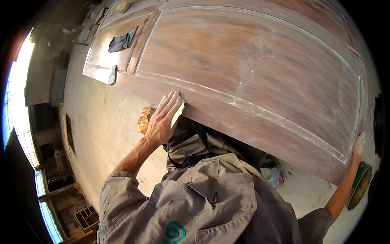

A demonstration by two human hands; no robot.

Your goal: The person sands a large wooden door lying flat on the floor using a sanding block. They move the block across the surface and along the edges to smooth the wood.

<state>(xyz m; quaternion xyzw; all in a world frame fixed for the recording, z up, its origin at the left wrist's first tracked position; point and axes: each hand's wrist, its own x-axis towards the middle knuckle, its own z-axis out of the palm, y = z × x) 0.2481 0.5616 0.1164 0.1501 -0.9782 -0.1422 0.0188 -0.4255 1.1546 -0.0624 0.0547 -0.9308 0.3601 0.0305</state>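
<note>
A large reddish-brown wooden panelled door (243,53) lies flat in front of me, with white dust along its mouldings. At its near edge, my left hand (162,116) has its dusty fingers together over a folded pale yellow sheet, apparently sandpaper (177,113), pressed against the wood. My right hand (359,145) reaches out to the door's right end. Its whitened fingers look stretched along that edge, and nothing shows in them. The underside of this hand is hidden.
A dark grey cloth (122,40) and a small grey block (112,75) lie on the door's left part. Below the left hand is a round brown-wrapped object (144,120). A green-rimmed round container (360,185) stands beside my right forearm. Wooden frames (86,217) are at lower left.
</note>
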